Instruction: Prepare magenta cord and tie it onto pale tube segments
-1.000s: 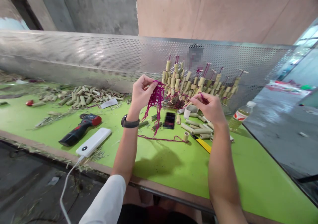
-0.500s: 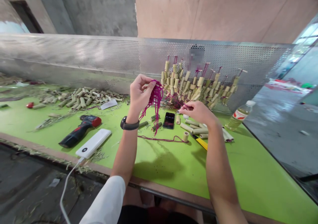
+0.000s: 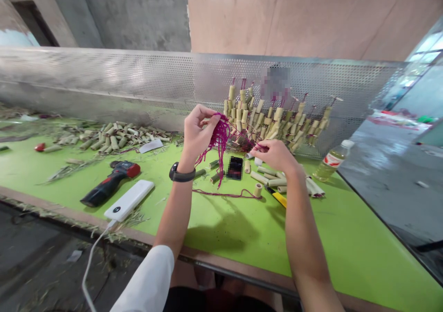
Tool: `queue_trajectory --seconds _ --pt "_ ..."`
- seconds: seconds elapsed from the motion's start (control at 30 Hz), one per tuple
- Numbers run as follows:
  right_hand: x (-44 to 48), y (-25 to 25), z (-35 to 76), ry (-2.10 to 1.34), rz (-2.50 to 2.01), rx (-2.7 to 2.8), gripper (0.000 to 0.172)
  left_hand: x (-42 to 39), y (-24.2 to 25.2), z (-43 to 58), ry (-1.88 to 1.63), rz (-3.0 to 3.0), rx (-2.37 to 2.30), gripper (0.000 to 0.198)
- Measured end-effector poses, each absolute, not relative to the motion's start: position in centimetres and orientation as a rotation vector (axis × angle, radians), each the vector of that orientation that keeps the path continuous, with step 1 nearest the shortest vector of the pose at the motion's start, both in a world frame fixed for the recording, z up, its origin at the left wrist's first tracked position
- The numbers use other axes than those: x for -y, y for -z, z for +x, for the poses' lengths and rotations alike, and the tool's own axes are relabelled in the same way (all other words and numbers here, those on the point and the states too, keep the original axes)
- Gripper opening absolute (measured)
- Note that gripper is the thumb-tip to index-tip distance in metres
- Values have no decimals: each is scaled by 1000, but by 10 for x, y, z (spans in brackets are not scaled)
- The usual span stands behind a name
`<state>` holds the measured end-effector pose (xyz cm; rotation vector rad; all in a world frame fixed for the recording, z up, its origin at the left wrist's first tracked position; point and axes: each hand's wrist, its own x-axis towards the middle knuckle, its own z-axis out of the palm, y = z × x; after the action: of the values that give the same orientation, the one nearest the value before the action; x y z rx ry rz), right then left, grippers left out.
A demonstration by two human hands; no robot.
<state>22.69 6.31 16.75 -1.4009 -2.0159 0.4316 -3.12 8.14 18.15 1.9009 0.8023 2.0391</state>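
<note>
My left hand is raised above the green table, fingers closed on a tangled bunch of magenta string that hangs down from it. A black band sits on that wrist. My right hand is lower and to the right, pinching one strand of the same string near its fingertips. Just behind both hands stands a woven piece of short bamboo tubes threaded with magenta string, leaning on the perforated metal panel. More string trails across the table below my hands.
Loose bamboo tubes lie by my right hand, and a larger pile sits at the left. A red-black cordless drill, a white power bank with cable, a yellow knife and a plastic bottle are on the table.
My right hand dropped lower and moved left toward the string bunch, still pinching a strand. My left hand has barely moved.
</note>
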Motion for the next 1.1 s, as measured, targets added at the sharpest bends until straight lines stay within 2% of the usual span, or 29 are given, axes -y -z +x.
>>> queue_trajectory --seconds 0.37,0.57,0.83,1.0,1.1 --pt "-94 -137 218 -291 -1389 2037 13 -72 -182 -15 -1997 1953 -722 21" --pt "-96 -135 220 -270 -1385 2032 14 -80 -180 -21 -1995 1939 -712 22" --pt "-83 -148 223 -517 -1354 2010 26 -86 -179 -29 -1996 1880 -785 23" --pt "-78 -156 239 -732 -1254 2000 54 -94 -178 -36 -2054 1801 -759 26" --pt "-76 -158 245 -777 -1190 1974 60 -98 -177 -38 -2082 1779 -737 27"
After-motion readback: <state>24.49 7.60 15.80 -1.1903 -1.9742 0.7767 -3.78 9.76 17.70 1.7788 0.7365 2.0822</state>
